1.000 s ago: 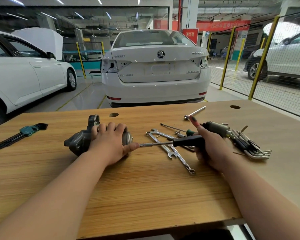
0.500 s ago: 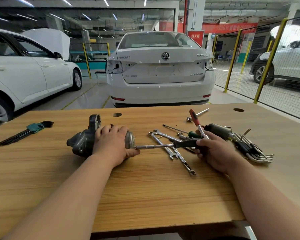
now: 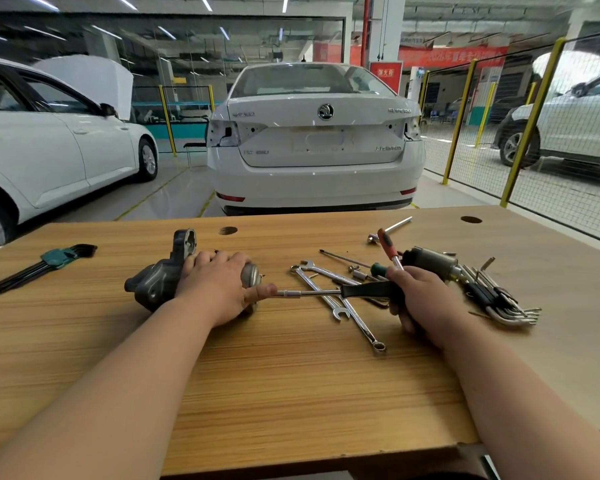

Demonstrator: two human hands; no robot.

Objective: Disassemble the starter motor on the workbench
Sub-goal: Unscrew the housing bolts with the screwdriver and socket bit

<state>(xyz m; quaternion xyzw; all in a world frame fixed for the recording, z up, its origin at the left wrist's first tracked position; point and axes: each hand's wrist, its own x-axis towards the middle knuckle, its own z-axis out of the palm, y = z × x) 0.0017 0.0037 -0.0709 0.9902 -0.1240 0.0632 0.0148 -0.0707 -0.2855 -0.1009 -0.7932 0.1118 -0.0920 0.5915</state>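
Starter motor (image 3: 160,282) is seen left of centre on the workbench (image 3: 291,393), lying on its side. Its long axis runs roughly left to right across the frame, the dark cast nose housing toward the left and the silvery end cap (image 3: 250,275) toward the right. It is judged heavy, rigid and smooth-skinned, best gripped around the cylindrical body. The left hand (image 3: 219,289) is laid over that body, fingers curled and pressing it down. The right hand (image 3: 420,299) is wrapped around the black handle of a driver (image 3: 326,292), whose socket tip is aimed at the end cap; whether it is seated on a fastener cannot be told, being hidden by the thumb.
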